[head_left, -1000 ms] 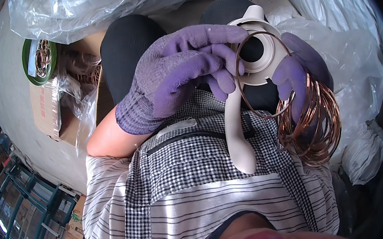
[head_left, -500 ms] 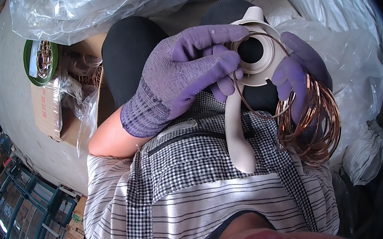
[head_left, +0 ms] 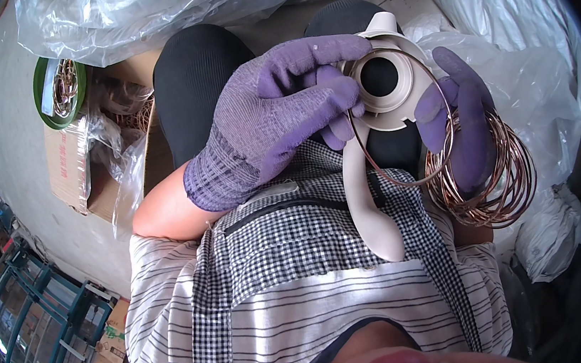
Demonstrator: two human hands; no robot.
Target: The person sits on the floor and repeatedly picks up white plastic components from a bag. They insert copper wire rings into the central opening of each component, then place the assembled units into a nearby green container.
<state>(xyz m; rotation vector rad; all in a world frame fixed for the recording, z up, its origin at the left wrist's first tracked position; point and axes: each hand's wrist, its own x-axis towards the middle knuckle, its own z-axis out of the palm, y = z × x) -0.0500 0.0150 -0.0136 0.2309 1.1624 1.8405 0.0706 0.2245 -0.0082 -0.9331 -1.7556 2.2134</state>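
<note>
My left hand [head_left: 268,109], in a purple coated glove, pinches the edge of a cream plastic part [head_left: 402,105]. This part has a round collar around a hole, a spout-like tip at the far side and a long curved handle [head_left: 368,201] hanging towards my apron. A single thin copper ring [head_left: 405,184] lies across the collar and passes by my left fingertips. My right hand [head_left: 469,125], gloved alike, has a bundle of copper wire rings [head_left: 515,174] hung over its fingers. Its fingers curl by the right side of the single ring; their exact grip is partly hidden.
At left stand an open cardboard box [head_left: 68,164] with plastic wrap and copper rings inside, and a green round tray [head_left: 45,120] holding more rings. Clear plastic sheeting [head_left: 164,13] lies beyond my knees and at right. A teal metal frame [head_left: 41,317] stands lower left.
The ring bundle has swung right and slightly up with my right hand. The single ring sits a little farther right, and the handle's lower end has shifted right. My left hand has barely moved.
</note>
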